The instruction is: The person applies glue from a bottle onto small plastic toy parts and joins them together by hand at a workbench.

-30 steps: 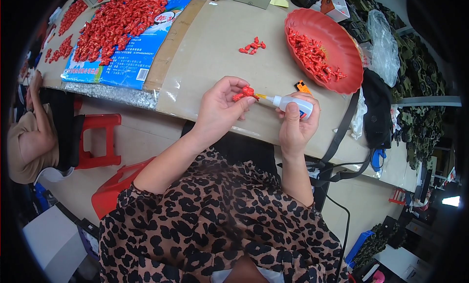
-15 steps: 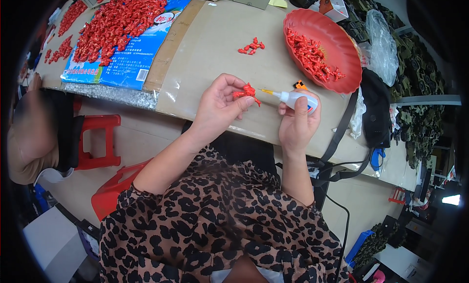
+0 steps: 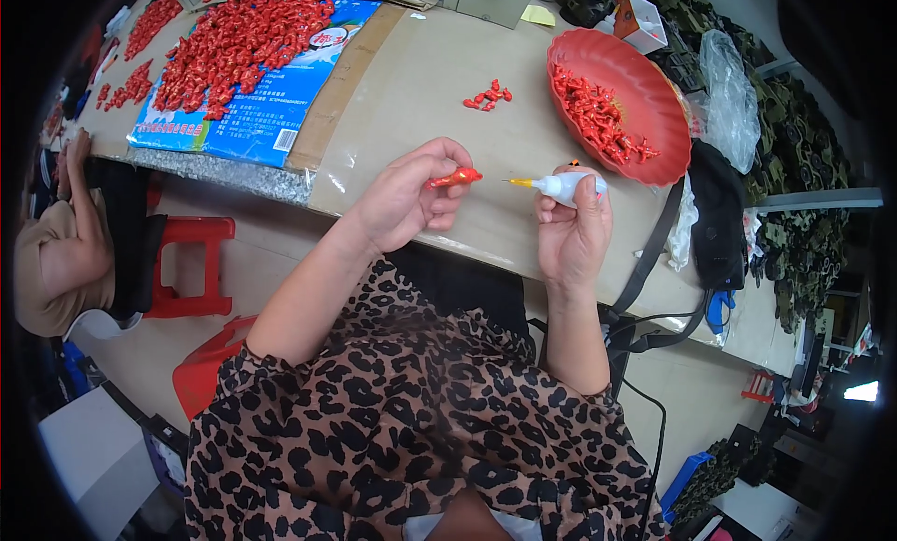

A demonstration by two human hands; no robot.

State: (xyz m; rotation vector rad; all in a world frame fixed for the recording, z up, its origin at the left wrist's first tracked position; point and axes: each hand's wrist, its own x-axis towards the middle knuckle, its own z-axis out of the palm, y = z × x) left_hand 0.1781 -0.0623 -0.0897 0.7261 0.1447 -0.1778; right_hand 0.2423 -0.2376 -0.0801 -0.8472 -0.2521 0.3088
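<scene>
Between the fingers of my left hand [image 3: 416, 193] is a small glossy red figurine piece [image 3: 456, 177], partly hidden by the fingers. My right hand [image 3: 575, 228] grips a white squeeze glue bottle [image 3: 563, 187] with a yellow nozzle and a thin needle tip. That tip points left toward the red piece, with a gap between them. Beyond my hands, a few small red pieces [image 3: 488, 96] lie on the table [image 3: 392, 121]. A scalloped red bowl [image 3: 654, 130] farther right holds a heap of red pieces.
A large pile of red pieces [image 3: 238, 50] covers a blue printed cardboard sheet [image 3: 220, 135] at the far left. A black strapped bag [image 3: 715, 214] sits at the table's right edge. Another person [image 3: 70, 247] sits at left, near a red stool [image 3: 192, 261].
The red piece has been turned in my left fingers and now lies more sideways. My hands are farther apart, and the needle tip has drawn away from the piece.
</scene>
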